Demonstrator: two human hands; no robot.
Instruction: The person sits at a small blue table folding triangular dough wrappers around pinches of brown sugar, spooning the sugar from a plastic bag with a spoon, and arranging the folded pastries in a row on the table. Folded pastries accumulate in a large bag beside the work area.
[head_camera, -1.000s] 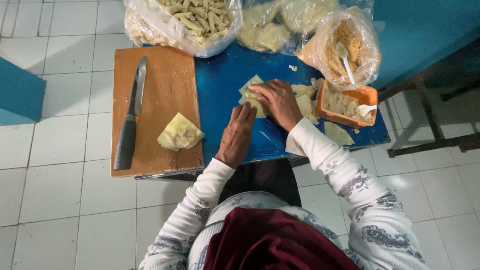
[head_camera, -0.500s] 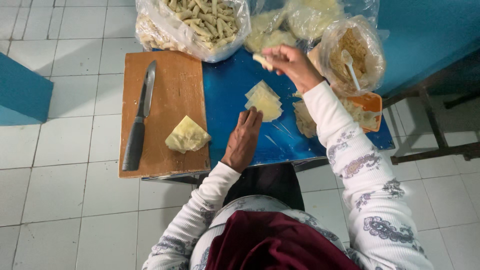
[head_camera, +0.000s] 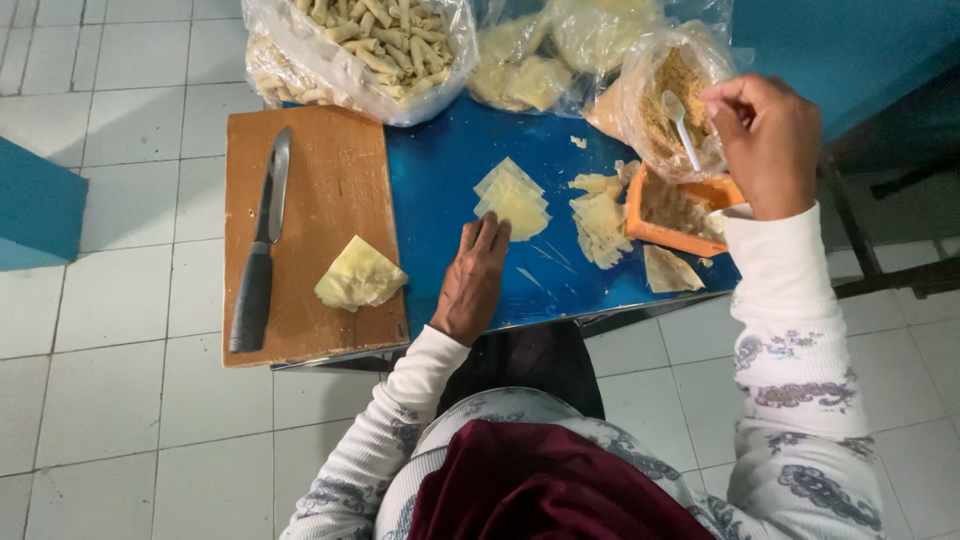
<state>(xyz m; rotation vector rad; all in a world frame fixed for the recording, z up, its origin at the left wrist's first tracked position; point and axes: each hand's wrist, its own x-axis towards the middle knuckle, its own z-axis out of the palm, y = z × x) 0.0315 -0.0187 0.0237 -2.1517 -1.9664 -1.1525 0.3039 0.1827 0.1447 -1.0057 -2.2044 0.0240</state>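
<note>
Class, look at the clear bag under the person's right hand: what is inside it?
Inside the clear bag lies a brownish crumbly filling, with a white spoon standing in it beneath the right hand. The spoon's bowl and the bag's bottom are covered.

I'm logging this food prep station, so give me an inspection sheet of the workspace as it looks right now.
Surface: blue table, with a wooden cutting board at its left end.
Job's things: pale wrapper stack; white spoon in a bag of crumbly filling; orange tray.
Clutter: knife and a folded wrapper on the board; bag of rolled pieces; loose wrapper pile.
Grippers: left hand rests flat beside the stack; right hand at the spoon handle.
Cables: nothing seen.
Surroundings: white tiled floor.
</note>
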